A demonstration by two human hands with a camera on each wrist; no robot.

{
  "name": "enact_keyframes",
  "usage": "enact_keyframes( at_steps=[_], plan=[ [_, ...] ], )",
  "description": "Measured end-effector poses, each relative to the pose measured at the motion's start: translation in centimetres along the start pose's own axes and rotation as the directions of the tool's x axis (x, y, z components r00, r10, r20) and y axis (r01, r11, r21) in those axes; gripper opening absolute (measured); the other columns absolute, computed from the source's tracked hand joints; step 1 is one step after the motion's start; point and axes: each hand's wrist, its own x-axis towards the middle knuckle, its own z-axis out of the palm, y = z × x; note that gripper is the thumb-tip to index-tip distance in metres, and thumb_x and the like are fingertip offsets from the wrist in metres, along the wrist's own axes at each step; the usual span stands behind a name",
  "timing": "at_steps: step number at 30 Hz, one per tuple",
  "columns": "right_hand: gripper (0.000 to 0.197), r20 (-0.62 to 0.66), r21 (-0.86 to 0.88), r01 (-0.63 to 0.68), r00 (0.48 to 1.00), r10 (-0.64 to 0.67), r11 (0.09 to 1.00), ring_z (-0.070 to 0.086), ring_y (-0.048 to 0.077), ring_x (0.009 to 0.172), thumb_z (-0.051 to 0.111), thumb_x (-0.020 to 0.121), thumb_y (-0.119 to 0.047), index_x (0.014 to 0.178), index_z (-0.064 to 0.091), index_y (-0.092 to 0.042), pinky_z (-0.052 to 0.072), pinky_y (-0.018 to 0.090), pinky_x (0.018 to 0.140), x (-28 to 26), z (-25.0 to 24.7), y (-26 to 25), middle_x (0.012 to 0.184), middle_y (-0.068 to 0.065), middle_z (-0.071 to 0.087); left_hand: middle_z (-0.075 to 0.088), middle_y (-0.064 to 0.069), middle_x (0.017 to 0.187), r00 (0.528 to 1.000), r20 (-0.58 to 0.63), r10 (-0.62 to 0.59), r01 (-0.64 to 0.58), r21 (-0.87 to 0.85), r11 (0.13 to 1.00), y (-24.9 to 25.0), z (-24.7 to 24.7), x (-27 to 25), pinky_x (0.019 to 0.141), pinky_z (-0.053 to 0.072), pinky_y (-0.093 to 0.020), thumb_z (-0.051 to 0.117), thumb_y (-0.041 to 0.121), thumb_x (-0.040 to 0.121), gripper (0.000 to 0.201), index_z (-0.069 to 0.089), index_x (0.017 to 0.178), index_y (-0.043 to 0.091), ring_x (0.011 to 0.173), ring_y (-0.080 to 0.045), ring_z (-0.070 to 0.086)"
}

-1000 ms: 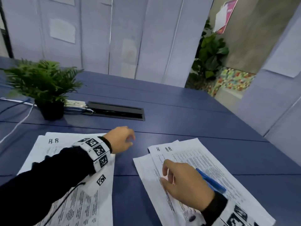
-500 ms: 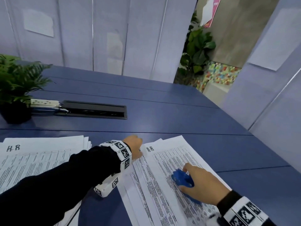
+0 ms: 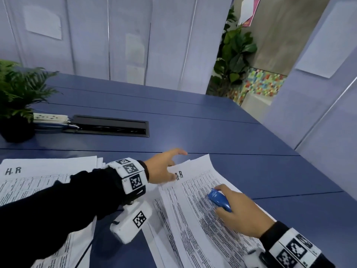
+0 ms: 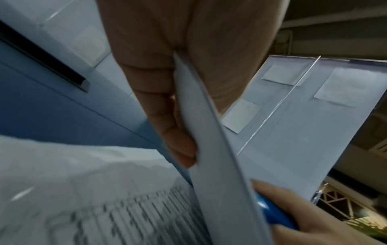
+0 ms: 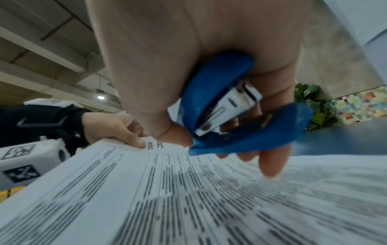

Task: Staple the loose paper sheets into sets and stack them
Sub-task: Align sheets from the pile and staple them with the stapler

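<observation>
A potted fern [image 3: 18,97] stood at the desk's [image 3: 193,128] left edge, a white power strip [image 3: 50,118] just beside it, next to a black cable hatch [image 3: 111,125] set into the desk.

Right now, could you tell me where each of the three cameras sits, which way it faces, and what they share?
Head: worn on the head, facing forward and down over the blue table; shows both sleeved arms, the left hand and the right hand.
Left wrist: looks along the left hand, which pinches the corner of the printed sheets.
Right wrist: looks along the right hand, which grips the blue stapler over the sheets.
Shared: all three show the stapler and the printed sheets.
</observation>
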Motion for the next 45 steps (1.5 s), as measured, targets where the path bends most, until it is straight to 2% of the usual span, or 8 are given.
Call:
enact_keyframes(
  at_steps=[2, 4, 10, 15, 21, 28, 40, 45],
  plan=[
    [0.025, -0.028, 0.005, 0.016, 0.999, -0.016, 1.000, 0.053, 0.009, 0.058, 0.052, 0.083, -0.032, 0.106, 0.045, -0.035, 0.041, 0.019, 0.053, -0.1, 0.0, -0.1, 0.072, -0.009, 0.058, 0.052, 0.000, 0.132, 0.998, 0.067, 0.011, -0.016, 0.062, 0.998, -0.2, 0.3, -1.6, 0.092, 0.046, -0.025, 0.065, 0.007, 0.084, 0.059, 0.044, 0.135, 0.029, 0.116, -0.016, 0.054],
    [0.023, -0.036, 0.004, 0.051, 0.998, -0.051, 0.999, 0.054, 0.009, 0.058, 0.057, 0.083, -0.040, 0.100, 0.043, -0.036, 0.042, 0.018, 0.053, -0.1, 0.2, -0.7, 0.072, -0.010, 0.059, 0.051, 0.006, 0.134, 0.991, 0.134, 0.002, -0.019, 0.125, 0.992, -0.6, 1.2, -3.3, 0.092, 0.036, -0.014, 0.068, 0.012, 0.084, 0.053, 0.049, 0.132, 0.026, 0.123, -0.010, 0.046],
    [0.028, 0.060, -0.030, 0.225, 0.973, -0.222, 0.974, 0.054, 0.013, 0.069, 0.058, 0.082, -0.046, 0.102, 0.046, -0.032, 0.047, 0.033, 0.067, -0.3, 2.3, -2.7, 0.083, -0.006, 0.064, 0.050, 0.008, 0.135, 0.947, 0.307, -0.089, -0.004, 0.291, 0.957, -0.7, 3.2, -7.1, 0.072, 0.032, -0.003, 0.069, 0.032, 0.083, 0.068, 0.037, 0.143, 0.029, 0.090, -0.004, 0.044],
    [0.028, 0.115, -0.070, 0.332, 0.940, -0.322, 0.941, 0.053, 0.011, 0.081, 0.059, 0.078, -0.047, 0.097, 0.056, -0.028, 0.046, 0.033, 0.072, 0.0, 3.4, -3.8, 0.090, -0.010, 0.057, 0.042, -0.004, 0.125, 0.942, 0.327, -0.081, -0.105, 0.514, 0.851, -0.7, 3.6, -7.3, 0.092, 0.036, -0.024, 0.064, 0.047, 0.083, 0.072, 0.031, 0.145, 0.031, 0.116, -0.022, 0.041],
    [0.029, 0.105, -0.084, 0.316, 0.946, -0.307, 0.945, 0.054, 0.012, 0.074, 0.056, 0.078, -0.050, 0.093, 0.061, -0.024, 0.046, 0.036, 0.067, 0.6, 3.7, -4.0, 0.082, -0.008, 0.058, -0.015, 0.005, 0.157, 0.914, 0.397, -0.085, -0.201, 0.624, 0.755, -1.8, 4.3, -6.9, 0.118, 0.005, -0.049, 0.055, 0.061, 0.082, 0.089, 0.008, 0.151, 0.029, 0.144, -0.019, -0.014],
    [0.032, 0.106, -0.064, 0.306, 0.948, -0.299, 0.950, 0.053, 0.010, 0.070, 0.057, 0.078, -0.052, 0.090, 0.063, -0.023, 0.044, 0.030, 0.065, 1.6, 4.0, -4.5, 0.078, -0.006, 0.060, -0.030, 0.015, 0.151, 0.858, 0.496, -0.136, -0.205, 0.572, 0.794, -2.7, 4.4, -6.3, 0.114, -0.011, -0.048, 0.046, 0.063, 0.085, 0.098, -0.020, 0.147, 0.026, 0.140, -0.012, -0.027],
    [0.017, 0.053, -0.181, 0.461, 0.887, -0.459, 0.869, 0.051, 0.016, 0.056, 0.063, 0.072, -0.035, 0.079, 0.057, -0.022, 0.039, 0.029, 0.041, 1.6, 4.2, -5.3, 0.068, -0.008, 0.049, -0.033, 0.016, 0.150, 0.841, 0.519, -0.151, -0.197, 0.555, 0.808, -3.0, 4.4, -6.1, 0.113, -0.012, -0.054, 0.045, 0.068, 0.082, 0.102, -0.024, 0.146, 0.029, 0.138, -0.017, -0.032],
    [0.030, 0.040, -0.306, 0.536, 0.833, -0.551, 0.787, 0.049, 0.018, 0.056, 0.071, 0.062, -0.022, 0.079, 0.046, -0.020, 0.036, 0.027, 0.035, 1.3, 4.4, -5.4, 0.070, -0.007, 0.048, -0.034, 0.017, 0.149, 0.838, 0.523, -0.159, -0.193, 0.555, 0.809, -3.0, 4.4, -6.1, 0.112, -0.013, -0.056, 0.043, 0.070, 0.081, 0.102, -0.025, 0.145, 0.029, 0.138, -0.017, -0.034]
  ],
)
